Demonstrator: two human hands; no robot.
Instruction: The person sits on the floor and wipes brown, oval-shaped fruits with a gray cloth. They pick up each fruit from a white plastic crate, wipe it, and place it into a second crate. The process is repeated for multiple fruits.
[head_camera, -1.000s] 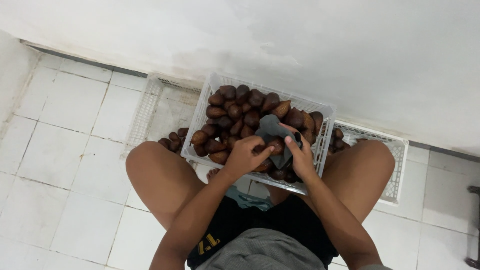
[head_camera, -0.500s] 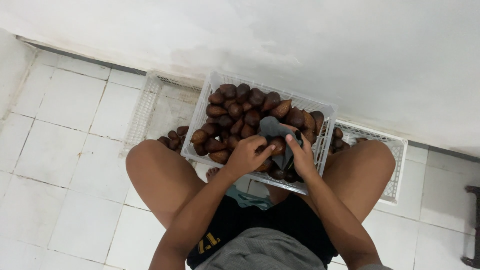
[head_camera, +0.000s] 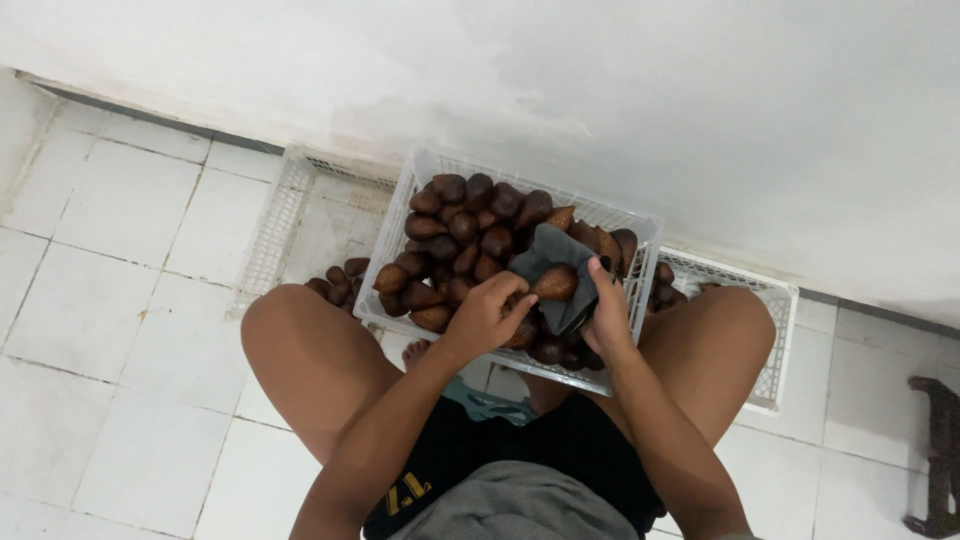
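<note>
A white plastic crate (head_camera: 408, 196) full of brown scaly snake fruits (head_camera: 466, 224) rests between my knees. My left hand (head_camera: 488, 314) grips one brown fruit (head_camera: 555, 283) at its blunt end, just above the crate's near side. A dark grey cloth (head_camera: 552, 252) wraps under and behind that fruit, and my right hand (head_camera: 606, 312) holds the cloth with the thumb pressed along its right edge. Both hands meet over the crate's right half.
Two low white crates lie on the tiled floor, one at the left (head_camera: 288, 212) with several loose fruits (head_camera: 338, 282) near my left knee, one at the right (head_camera: 778, 330). A white wall runs behind. A dark object (head_camera: 940, 450) stands at the right edge.
The cloth and the fruit have turned between my hands; the fruit's pointed brown body now shows against the cloth, where before the cloth covered most of it. My hands stay over the crate.
</note>
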